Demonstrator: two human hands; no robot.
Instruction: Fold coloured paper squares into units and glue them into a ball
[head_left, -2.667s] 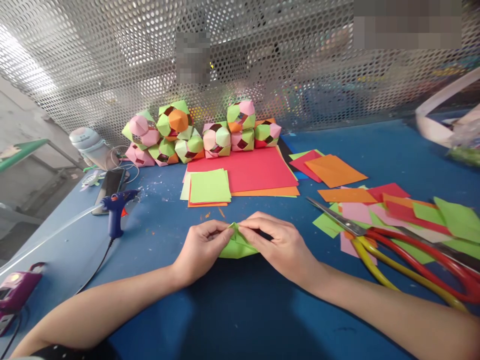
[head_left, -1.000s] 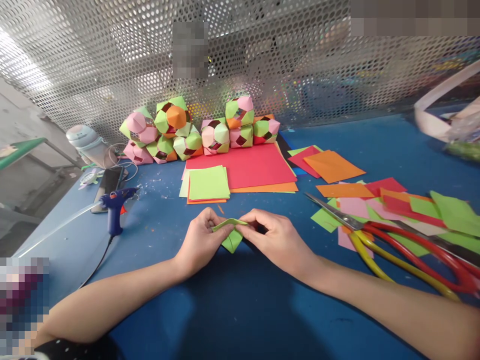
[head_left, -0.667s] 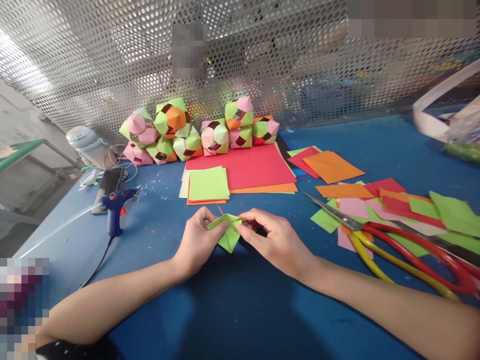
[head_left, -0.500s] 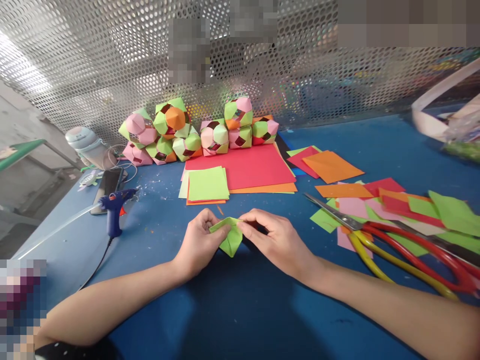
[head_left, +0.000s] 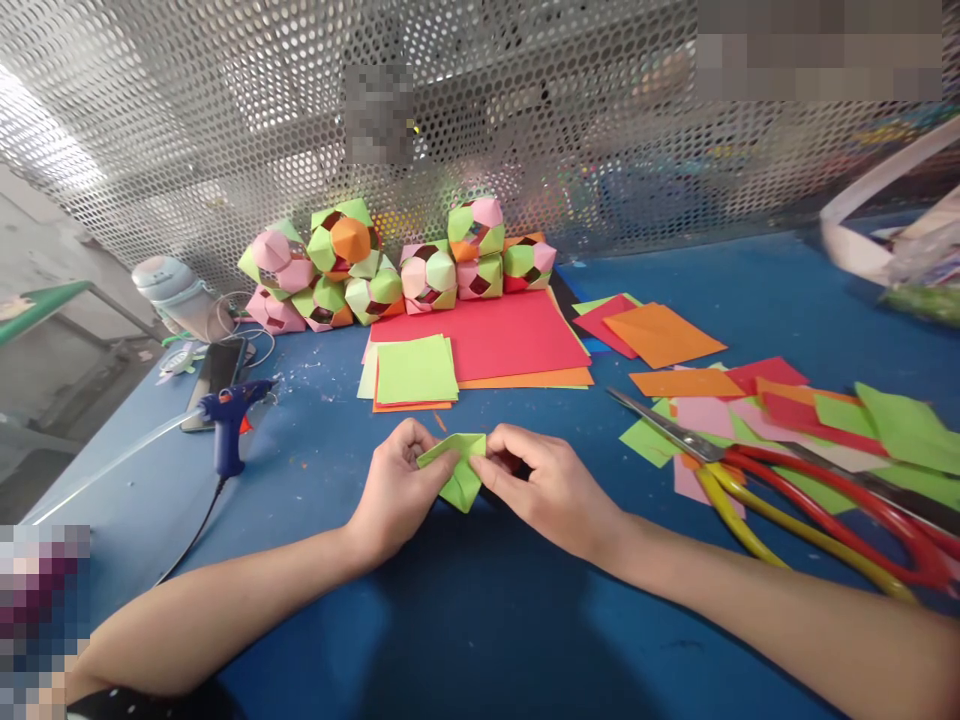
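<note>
Between my hands, above the blue table, is a small green folded paper [head_left: 465, 480] with creases across it. My left hand [head_left: 401, 485] pinches its left side, the thumb lying over the front face. On the other side, my right hand [head_left: 551, 485] has thumb and index finger closed at the paper's right edge. The fingers behind the paper are partly hidden. Just beyond my hands lies a stack of square papers [head_left: 416, 368], green on top, partly over large red sheets [head_left: 510, 335].
Folded paper balls [head_left: 427, 275] stand along the perforated metal panel [head_left: 600, 130]. A blue glue gun [head_left: 229, 430] and a phone [head_left: 217, 375] are at left. Scissors [head_left: 705, 447] lie over coloured paper scraps [head_left: 780, 400] at right, near orange squares [head_left: 664, 335].
My right thumb and fingertips have shifted slightly along the paper's right edge, and its upper right corner now shows more. My left hand keeps its pinch.
</note>
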